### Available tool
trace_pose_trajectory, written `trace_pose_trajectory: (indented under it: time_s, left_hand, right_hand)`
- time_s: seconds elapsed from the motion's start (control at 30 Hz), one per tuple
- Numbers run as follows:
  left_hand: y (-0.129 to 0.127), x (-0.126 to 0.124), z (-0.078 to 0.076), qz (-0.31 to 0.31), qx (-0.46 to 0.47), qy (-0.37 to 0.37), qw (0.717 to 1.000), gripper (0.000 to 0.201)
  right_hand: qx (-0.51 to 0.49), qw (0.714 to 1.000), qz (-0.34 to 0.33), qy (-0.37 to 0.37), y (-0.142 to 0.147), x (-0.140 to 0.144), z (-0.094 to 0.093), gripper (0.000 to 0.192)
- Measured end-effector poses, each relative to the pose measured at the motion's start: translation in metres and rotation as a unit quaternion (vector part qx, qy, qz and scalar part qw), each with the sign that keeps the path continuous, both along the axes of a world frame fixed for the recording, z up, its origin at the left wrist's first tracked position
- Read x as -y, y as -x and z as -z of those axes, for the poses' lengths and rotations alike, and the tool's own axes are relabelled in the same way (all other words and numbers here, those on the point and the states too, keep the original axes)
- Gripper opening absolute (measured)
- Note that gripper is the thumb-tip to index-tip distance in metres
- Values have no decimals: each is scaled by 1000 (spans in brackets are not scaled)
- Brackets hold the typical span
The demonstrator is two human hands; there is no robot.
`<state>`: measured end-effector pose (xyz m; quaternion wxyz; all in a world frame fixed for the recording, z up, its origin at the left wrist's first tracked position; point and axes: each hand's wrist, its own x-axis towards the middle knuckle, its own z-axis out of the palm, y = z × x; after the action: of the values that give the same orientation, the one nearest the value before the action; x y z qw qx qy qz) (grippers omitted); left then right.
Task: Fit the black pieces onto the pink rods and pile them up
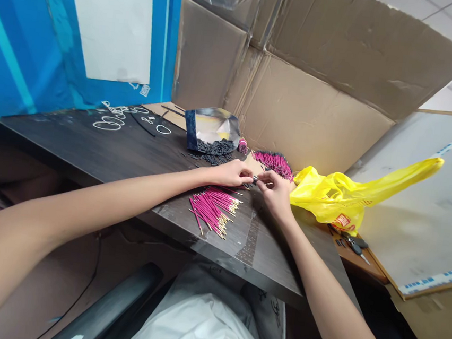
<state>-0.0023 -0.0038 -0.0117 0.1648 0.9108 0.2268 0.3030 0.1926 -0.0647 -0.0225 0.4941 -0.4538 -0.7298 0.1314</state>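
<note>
White loops [116, 111] lie near a blue sheet [61, 57] — brown cardboard [300, 104] rises beside it — and a yellow bag [333, 196] sits crumpled farther right.

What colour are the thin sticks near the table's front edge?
The thin sticks are magenta with golden ends; head view.

No readable text, even on the yellow bag [327, 192].

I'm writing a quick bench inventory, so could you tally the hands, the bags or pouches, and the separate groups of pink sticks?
Hands: 2 (left hand, right hand)
Yellow plastic bag: 1
Open pouch: 1
Pink stick groups: 3 (loose front pile, larger back cluster, small bundle)
Total: 7
</note>
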Motion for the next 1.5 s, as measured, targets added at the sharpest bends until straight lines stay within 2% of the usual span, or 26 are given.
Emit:
trace_pose_trajectory:
  time_s: [0.23, 0.43, 0.67, 1.0, 1.17, 1.37, 1.5]
  left_hand:
    - [0, 3, -3, -2, -2, 6, 1000, 26]
    - [-1, 4, -4, -15, 24, 1, 1000, 27]
    - [-1, 2, -4, -4, 32, 6, 999, 27]
    - [3, 1, -3, 30, -4, 25, 999, 28]
    - [1, 2, -4, 14, 11, 27, 999, 31]
    - [-1, 0, -2, -15, 22, 21, 999, 37]
    - [-2, 0, 0, -4, 26, 20, 999, 34]
  right_hand:
    - [-26, 1000, -14, 3, 2, 0, 0, 15]
    - [-101, 992, -34, 72, 1, -4, 3, 22]
    - [-210, 962, -80, 153, 0, -6, 2, 32]
    - [-251, 925, -90, 271, -3, -4, 2, 31]
    - [-262, 929, -84, 248, -1, -6, 4, 32]
    - [-202, 965, -73, 150, 1, -10, 7, 39]
    - [-198, 969, -66, 134, 1, -9, 6, 37]
